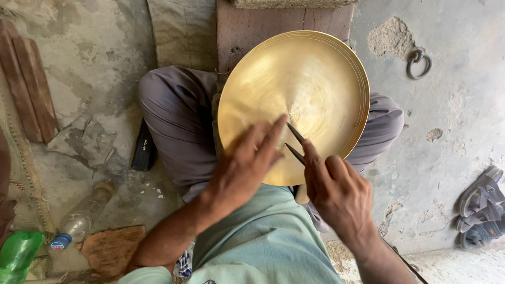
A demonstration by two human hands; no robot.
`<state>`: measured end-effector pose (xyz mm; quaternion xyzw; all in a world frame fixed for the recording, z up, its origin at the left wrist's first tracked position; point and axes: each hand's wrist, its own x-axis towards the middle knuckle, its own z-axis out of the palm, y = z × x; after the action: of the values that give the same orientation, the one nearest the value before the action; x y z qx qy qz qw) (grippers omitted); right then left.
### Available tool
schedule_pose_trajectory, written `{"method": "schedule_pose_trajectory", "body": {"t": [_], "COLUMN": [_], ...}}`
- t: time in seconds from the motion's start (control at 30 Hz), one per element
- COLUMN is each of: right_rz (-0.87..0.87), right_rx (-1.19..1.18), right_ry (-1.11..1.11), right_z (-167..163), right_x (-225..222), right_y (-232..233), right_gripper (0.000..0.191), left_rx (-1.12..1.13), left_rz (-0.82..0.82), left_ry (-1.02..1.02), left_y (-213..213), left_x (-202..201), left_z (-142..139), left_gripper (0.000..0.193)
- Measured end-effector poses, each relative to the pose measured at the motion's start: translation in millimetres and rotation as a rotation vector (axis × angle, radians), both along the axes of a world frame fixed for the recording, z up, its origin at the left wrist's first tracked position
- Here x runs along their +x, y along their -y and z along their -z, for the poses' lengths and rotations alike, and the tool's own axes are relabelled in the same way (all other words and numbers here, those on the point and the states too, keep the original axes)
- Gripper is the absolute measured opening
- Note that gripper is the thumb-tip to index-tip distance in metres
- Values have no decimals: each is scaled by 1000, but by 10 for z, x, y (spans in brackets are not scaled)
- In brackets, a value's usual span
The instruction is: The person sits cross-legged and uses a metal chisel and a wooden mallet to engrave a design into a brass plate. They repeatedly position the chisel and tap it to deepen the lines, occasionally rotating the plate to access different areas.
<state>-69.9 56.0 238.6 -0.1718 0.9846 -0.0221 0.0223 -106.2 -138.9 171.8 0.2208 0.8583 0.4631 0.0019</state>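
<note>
Brass dish (305, 89) on lap, tilted against wooden block (284, 26). Right hand (336, 192) closed around two-pronged metal divider (295, 143), tips on dish centre. Left hand (247, 163) holds nothing, fingers flat on dish, steadying. Step looks like marking the centre; next likely needs firm bracing. Divider's handle hidden; dish's lower edge covered by hands.
</note>
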Motion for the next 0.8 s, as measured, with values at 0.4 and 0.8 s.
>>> {"method": "schedule_pose_trajectory", "body": {"t": [0.4,0.8], "right_rz": [-6,-91], "right_rx": [116,207], "right_ry": [126,95], "right_z": [-27,-34], "right_x": [98,-104], "right_y": [298,261], "right_gripper": [64,65], "left_rx": [-107,-237], "left_rz": [-4,-31], "left_ry": [-61,-64], "left_y": [-332,-439], "left_x": [220,179], "left_z": [333,412], "left_gripper": [79,59]}}
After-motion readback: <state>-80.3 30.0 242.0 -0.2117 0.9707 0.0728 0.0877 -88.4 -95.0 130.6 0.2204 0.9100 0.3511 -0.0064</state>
